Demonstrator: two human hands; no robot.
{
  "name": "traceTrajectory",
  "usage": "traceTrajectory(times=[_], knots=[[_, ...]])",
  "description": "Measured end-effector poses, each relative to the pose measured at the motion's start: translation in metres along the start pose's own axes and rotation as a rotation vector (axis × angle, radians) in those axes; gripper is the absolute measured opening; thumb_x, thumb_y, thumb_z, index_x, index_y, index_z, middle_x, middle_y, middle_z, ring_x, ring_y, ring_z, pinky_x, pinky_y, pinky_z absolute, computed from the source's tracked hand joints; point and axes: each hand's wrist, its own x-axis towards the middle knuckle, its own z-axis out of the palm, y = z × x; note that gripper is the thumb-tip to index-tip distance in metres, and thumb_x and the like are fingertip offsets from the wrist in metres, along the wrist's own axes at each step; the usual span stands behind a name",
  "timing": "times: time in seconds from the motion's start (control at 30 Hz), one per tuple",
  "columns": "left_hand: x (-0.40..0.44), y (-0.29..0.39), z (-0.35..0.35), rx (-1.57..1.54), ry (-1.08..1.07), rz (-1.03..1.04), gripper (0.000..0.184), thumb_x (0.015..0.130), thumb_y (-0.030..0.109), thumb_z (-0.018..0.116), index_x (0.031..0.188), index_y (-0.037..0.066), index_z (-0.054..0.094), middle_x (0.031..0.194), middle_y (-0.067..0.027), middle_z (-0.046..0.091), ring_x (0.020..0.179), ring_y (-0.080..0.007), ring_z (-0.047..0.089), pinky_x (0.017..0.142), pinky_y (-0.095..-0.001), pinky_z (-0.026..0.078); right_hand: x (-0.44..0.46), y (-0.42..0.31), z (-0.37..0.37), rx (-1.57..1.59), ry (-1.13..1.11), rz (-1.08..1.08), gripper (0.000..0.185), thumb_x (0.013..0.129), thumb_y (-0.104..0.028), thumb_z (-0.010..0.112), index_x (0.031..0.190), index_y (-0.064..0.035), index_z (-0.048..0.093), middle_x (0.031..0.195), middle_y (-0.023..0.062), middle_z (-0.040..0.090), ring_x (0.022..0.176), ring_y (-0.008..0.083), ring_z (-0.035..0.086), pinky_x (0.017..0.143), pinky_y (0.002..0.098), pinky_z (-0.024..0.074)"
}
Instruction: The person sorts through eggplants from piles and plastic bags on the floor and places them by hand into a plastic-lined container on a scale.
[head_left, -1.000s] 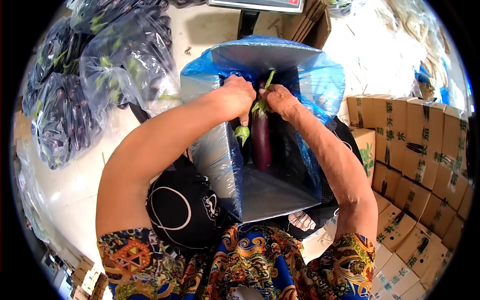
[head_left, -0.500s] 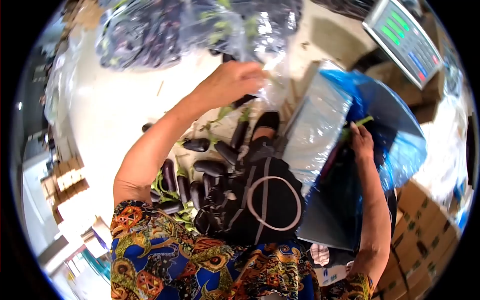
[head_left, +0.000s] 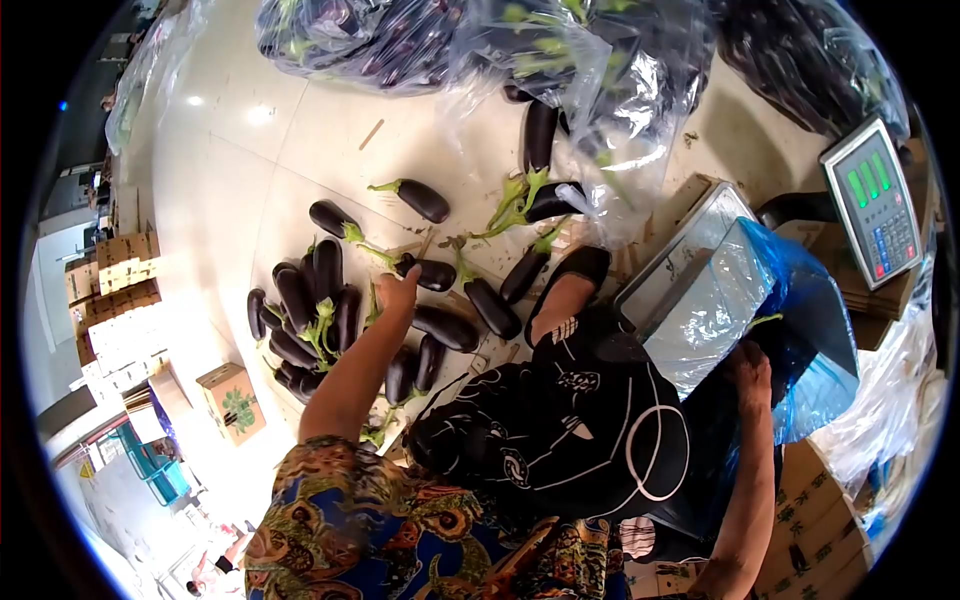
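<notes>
My left hand (head_left: 396,290) reaches down among loose dark eggplants on the floor, a finger stretched out against one eggplant (head_left: 432,275). Its other fingers are partly hidden, and I see no grip around the eggplant. Several more, such as the eggplant (head_left: 445,328) below it, lie close by. My right hand (head_left: 750,375) is inside a container lined with blue plastic (head_left: 810,385), its fingers curled. A green stem (head_left: 766,319) shows just beyond the fingertips; what they grip is lost in the dark interior.
Large clear bags of eggplants (head_left: 390,45) lie at the top, with another full bag (head_left: 800,60) at upper right. A scale display (head_left: 872,200) with green digits stands right of the container. Cardboard boxes (head_left: 815,515) are at lower right. My shoe (head_left: 582,265) is beside the eggplants.
My left hand has come down from the clear bag to the eggplants on the floor. My right hand stays in the lined container. The view has shifted, showing more floor.
</notes>
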Motion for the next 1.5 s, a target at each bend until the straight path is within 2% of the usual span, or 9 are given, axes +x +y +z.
traceTrajectory(times=[0.07,0.27,0.53,0.7,0.9,1.0,1.1,1.27,1.5], knots=[[0.007,0.014,0.0,-0.228,-0.162,-0.456,0.072,0.074,0.036,0.083,0.121,-0.005,0.049,0.114,-0.0205,0.055,0.093,-0.032,0.061,0.068,-0.0465,0.055,-0.008,-0.008,0.0,-0.019,0.001,0.015,0.038,0.095,-0.033,0.059,0.116,-0.0004,0.061,0.092,0.0077,0.066,0.078,0.0176,0.064,0.064,0.0284,0.0524],[0.008,0.018,0.01,-0.795,-0.371,-0.564,0.052,0.077,0.016,0.078,0.119,0.005,0.049,0.112,-0.0146,0.057,0.096,-0.0284,0.06,0.077,-0.0423,0.054,-0.038,-0.035,-0.005,-0.136,0.007,0.009,0.031,0.094,-0.027,0.061,0.111,-0.0018,0.066,0.085,0.0058,0.067,0.069,0.0131,0.061,0.059,0.0262,0.0501],[-0.101,0.204,-0.077,-0.918,-0.861,0.274,0.058,0.079,0.003,0.066,0.135,0.002,0.048,0.119,-0.0065,0.059,0.11,-0.0191,0.057,0.097,-0.0331,0.045,-0.105,-0.17,-0.017,0.112,-0.12,-0.289,0.032,0.097,-0.027,0.057,0.114,0.0001,0.061,0.094,0.0032,0.061,0.079,0.0112,0.056,0.074,0.0245,0.0454],[-0.191,0.351,-0.075,-0.8,-1.41,0.698,0.083,0.078,0.004,0.067,0.152,0.002,0.028,0.139,-0.0092,0.049,0.12,-0.0187,0.051,0.102,-0.0337,0.04,-0.11,-0.225,-0.014,0.268,-0.184,-0.503,0.064,0.092,-0.037,0.064,0.141,-0.0003,0.045,0.136,0.0202,0.053,0.123,0.0272,0.053,0.104,0.0363,0.0399],[-0.295,0.426,-0.039,-0.534,-1.786,0.995,0.1,0.083,0.004,0.072,0.157,0.012,0.005,0.117,-0.0122,0.059,0.103,-0.0174,0.06,0.093,-0.0332,0.049,-0.117,-0.223,-0.047,0.463,-0.071,-0.628,0.055,0.091,-0.018,0.068,0.137,0.0016,0.046,0.114,0.0095,0.063,0.108,0.0153,0.057,0.097,0.0299,0.0449],[-0.313,0.441,-0.019,-0.378,-2.004,0.982,0.087,0.087,0.008,0.071,0.155,0.006,0.016,0.118,-0.017,0.063,0.101,-0.0176,0.062,0.089,-0.031,0.051,-0.138,-0.186,-0.072,0.549,0.053,-0.451,0.05,0.09,-0.018,0.069,0.132,-0.0002,0.05,0.114,0.0105,0.064,0.105,0.0168,0.06,0.097,0.0307,0.0451],[-0.325,0.449,0.017,-0.016,-1.845,1.023,0.062,0.092,0.012,0.063,0.146,-0.001,0.035,0.126,-0.0179,0.057,0.111,-0.0202,0.059,0.092,-0.0316,0.05,-0.154,-0.141,-0.089,0.499,0.127,-0.361,0.045,0.088,-0.018,0.071,0.126,-0.0024,0.053,0.103,0.0077,0.067,0.102,0.0151,0.061,0.095,0.0307,0.0463],[-0.377,0.42,0.108,0.373,-1.266,1.451,0.077,0.085,0.029,0.067,0.142,-0.01,0.033,0.134,-0.0303,0.05,0.12,-0.0388,0.055,0.102,-0.0414,0.044,-0.163,-0.1,-0.076,0.54,0.039,-0.172,0.044,0.087,-0.013,0.074,0.126,-0.0066,0.054,0.104,0.002,0.066,0.098,0.0118,0.06,0.09,0.0288,0.0478],[-0.41,0.41,0.169,0.778,-1.088,1.328,0.047,0.088,0.031,0.06,0.121,-0.003,0.058,0.117,-0.0257,0.064,0.115,-0.0416,0.058,0.097,-0.0466,0.047,-0.154,-0.075,-0.068,0.532,-0.055,-0.101,0.039,0.088,-0.019,0.075,0.117,-0.003,0.055,0.097,0.0005,0.06,0.092,0.01,0.057,0.082,0.0259,0.0472]])
